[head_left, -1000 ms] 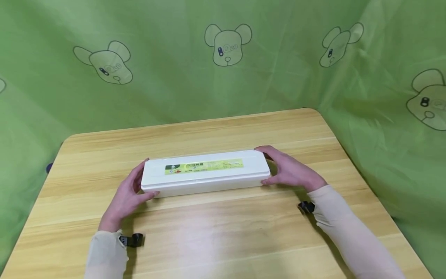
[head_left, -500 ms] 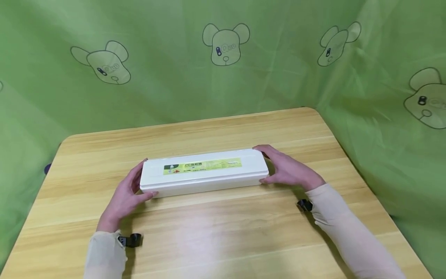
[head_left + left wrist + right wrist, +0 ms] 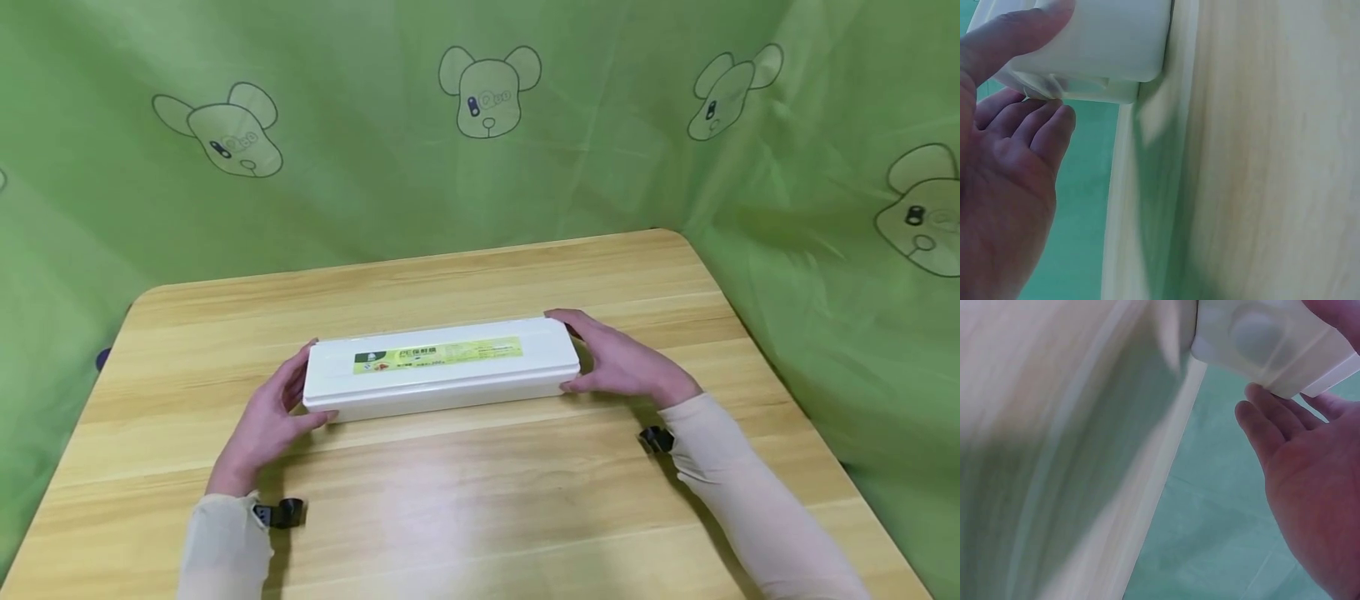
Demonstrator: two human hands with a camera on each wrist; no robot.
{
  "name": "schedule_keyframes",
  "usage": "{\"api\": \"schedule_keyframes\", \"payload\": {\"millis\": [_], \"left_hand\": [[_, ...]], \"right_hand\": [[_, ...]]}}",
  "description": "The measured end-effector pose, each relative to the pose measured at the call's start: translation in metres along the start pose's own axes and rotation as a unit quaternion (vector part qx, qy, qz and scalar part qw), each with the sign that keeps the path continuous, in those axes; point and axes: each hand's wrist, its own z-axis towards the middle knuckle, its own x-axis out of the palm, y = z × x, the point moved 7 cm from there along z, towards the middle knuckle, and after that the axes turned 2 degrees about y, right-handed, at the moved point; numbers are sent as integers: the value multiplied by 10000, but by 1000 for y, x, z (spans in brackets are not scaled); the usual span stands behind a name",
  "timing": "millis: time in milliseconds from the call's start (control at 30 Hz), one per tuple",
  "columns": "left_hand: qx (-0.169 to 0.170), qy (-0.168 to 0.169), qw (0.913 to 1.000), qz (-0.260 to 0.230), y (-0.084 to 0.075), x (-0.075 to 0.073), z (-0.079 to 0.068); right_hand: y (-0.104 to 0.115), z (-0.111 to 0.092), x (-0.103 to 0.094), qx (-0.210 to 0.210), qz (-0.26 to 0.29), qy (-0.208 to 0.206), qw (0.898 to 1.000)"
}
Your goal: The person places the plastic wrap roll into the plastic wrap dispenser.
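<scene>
A long white cling film box (image 3: pixel 442 387) with a yellow-green label lies across the table, tilted slightly up to the right. My left hand (image 3: pixel 268 418) grips its left end, thumb on the near side and fingers round the far corner. At the other end my right hand (image 3: pixel 626 360) holds it the same way. In the left wrist view, fingertips (image 3: pixel 1054 125) touch the end of the white box (image 3: pixel 1104 44). The right wrist view has the fingers (image 3: pixel 1260 422) against the box's other end (image 3: pixel 1285 356), where a round recess shows. What is inside is hidden.
The wood-grain table (image 3: pixel 480 492) has rounded far corners. Green cloth (image 3: pixel 360 192) printed with bear heads hangs behind it and along both sides. Each forearm has a black wrist camera (image 3: pixel 285 513) strapped on.
Both hands keep the same hold on the cling film box, which stays in place. Only the head view shifts very slightly.
</scene>
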Motion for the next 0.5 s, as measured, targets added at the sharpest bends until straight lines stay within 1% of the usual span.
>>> {"api": "schedule_keyframes", "payload": {"millis": [200,367,500], "left_hand": [[33,28,10000,1,1,0,0],[-54,108,9998,-161,2,1,0],[-98,82,9997,-222,3,0,-1]], "right_hand": [[-1,0,0,25,19,10,10000],[-1,0,2,1,57,5,10000],[0,0,2,-36,150,13,9999]]}}
